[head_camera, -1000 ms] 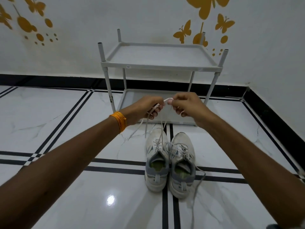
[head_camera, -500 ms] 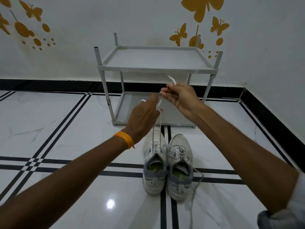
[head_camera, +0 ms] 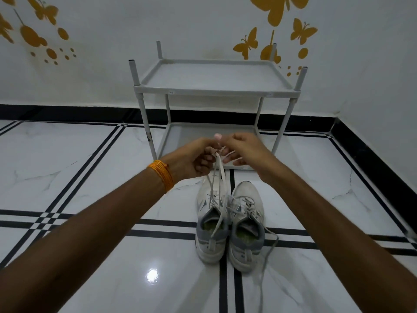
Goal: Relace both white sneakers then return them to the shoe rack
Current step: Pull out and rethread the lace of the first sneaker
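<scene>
Left hand (head_camera: pixel 195 159) and right hand (head_camera: pixel 244 151): both pinched on the lace (head_camera: pixel 217 175), held above the sneakers.

Left sneaker (head_camera: pixel 211 224) and right sneaker (head_camera: pixel 247 224) stand side by side, touching, on the tiled floor (head_camera: pixel 90 172), near the empty shoe rack (head_camera: pixel 214 92) at the far wall. The lace runs down into the left sneaker; a loose lace (head_camera: pixel 269 247) trails from the right one.

One head-worn view looks forward and down, floor (head_camera: pixel 90 256) near, wall (head_camera: pixel 158 23) beyond.
</scene>
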